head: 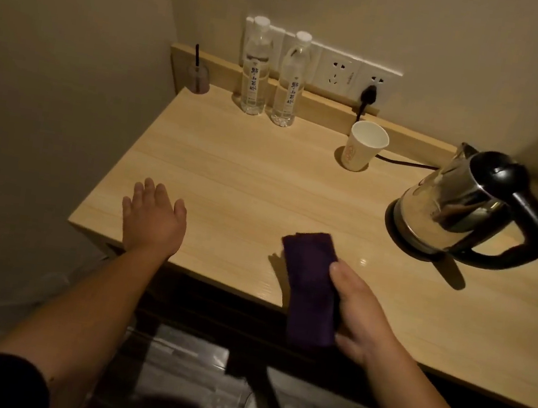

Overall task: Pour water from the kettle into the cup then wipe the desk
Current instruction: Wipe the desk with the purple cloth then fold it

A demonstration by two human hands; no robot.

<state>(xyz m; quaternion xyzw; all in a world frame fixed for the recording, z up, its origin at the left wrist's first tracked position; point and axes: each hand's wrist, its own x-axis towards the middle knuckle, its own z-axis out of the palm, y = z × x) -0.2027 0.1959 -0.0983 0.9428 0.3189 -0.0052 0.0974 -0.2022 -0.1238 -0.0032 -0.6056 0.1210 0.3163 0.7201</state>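
Note:
A steel kettle [460, 210] with a black handle and lid sits on its base at the right of the light wooden desk [247, 173]. A white paper cup [364, 145] stands upright near the back, left of the kettle. My right hand [362, 314] grips a folded dark purple cloth [309, 285] over the desk's front edge; the cloth's far end lies above the desktop. My left hand [153, 215] rests flat and open on the front left corner of the desk, holding nothing.
Two clear water bottles [272, 73] stand at the back by the wall sockets [355, 74]. A small glass with a dark stick [198, 78] sits in the back left corner. The kettle's black cord [401, 161] runs behind the cup. A wall closes the left side.

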